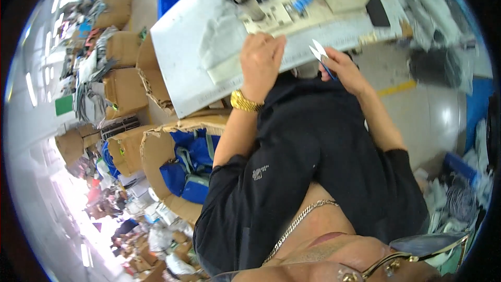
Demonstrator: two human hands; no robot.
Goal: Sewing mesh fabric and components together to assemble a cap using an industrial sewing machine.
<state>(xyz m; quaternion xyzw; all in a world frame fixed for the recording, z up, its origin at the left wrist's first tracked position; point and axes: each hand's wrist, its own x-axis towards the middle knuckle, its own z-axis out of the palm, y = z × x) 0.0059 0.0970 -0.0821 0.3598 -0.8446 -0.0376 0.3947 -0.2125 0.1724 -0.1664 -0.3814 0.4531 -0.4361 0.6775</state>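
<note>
Holding blue-handled snips (322, 57) with parted blades: the right hand (345, 71).

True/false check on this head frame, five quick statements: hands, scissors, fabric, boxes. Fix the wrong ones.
1. The right hand holds small scissors. True.
2. The scissors' blades are closed together. False: the blades are spread apart.
3. Pale grey fabric lies on the table. True.
4. A gold-coloured band is on the right wrist. False: the gold-coloured band is on the wrist of the left hand.
5. A cardboard box holding blue items is on the person's left. True.
</note>
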